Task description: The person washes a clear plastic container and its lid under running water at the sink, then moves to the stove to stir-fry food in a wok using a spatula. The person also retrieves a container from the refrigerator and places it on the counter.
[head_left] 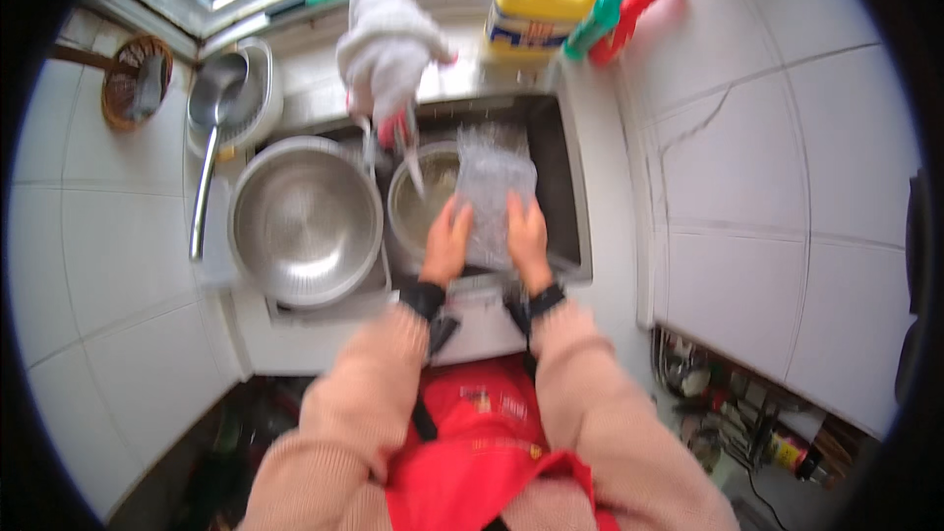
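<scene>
The pack (499, 187) is clear plastic, crinkled and glossy, its film catching the light. The bowl (295, 216) is bare metal, smooth with a soft, satiny shine; the dipper (218, 88) is metal too, polished. The sink (564, 152) looks like dark metal, duller than either. Above the tap (414, 169) — metal, blurred — hangs matt, rumpled cloth (379, 54). The jug (546, 12) is smooth plastic, the basket (116, 96) rough and woven. Tiles (737, 172) look smooth, faintly glossy; the sleeves (359, 379) are matt ribbed knit, the apron (470, 418) flat, smooth fabric.
</scene>
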Available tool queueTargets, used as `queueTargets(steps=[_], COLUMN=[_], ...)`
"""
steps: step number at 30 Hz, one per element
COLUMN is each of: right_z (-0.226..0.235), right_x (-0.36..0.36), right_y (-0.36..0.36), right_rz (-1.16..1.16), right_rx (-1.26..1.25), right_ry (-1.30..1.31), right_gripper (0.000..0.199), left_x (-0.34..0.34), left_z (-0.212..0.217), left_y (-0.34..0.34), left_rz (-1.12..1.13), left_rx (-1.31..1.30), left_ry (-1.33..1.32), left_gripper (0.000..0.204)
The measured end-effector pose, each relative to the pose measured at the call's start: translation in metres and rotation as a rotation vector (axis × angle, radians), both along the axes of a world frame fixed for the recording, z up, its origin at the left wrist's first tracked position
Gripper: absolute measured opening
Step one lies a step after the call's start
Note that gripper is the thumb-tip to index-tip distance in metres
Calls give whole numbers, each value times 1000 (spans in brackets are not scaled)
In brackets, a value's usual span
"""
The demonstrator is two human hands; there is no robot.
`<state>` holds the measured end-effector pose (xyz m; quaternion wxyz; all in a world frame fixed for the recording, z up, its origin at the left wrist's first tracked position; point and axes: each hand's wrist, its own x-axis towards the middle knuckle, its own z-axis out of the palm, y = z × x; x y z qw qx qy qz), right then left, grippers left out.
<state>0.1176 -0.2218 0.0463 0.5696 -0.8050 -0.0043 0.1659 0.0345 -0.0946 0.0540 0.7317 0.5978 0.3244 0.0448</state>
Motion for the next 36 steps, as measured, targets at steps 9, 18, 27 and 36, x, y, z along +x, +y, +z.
queueTargets(steps=[9, 18, 27, 36], right_z=[1, -9, -15, -27], right_x=[3, 5, -6, 2], right_y=[-3, 1, 14, 63], right_rz=[-5, 75, 80, 156], right_rx=[66, -196, -121, 44], right_ry=[-221, -74, 6, -83], right_gripper=[46, 46, 46, 46], left_x=[2, 1, -2, -20], left_z=[-11, -6, -15, -26], left_y=[-2, -4, 14, 48], left_rz=[19, 34, -32, 186], left_rx=[136, 112, 37, 29], left_ry=[-76, -17, 171, -51], left_gripper=[43, 40, 45, 40])
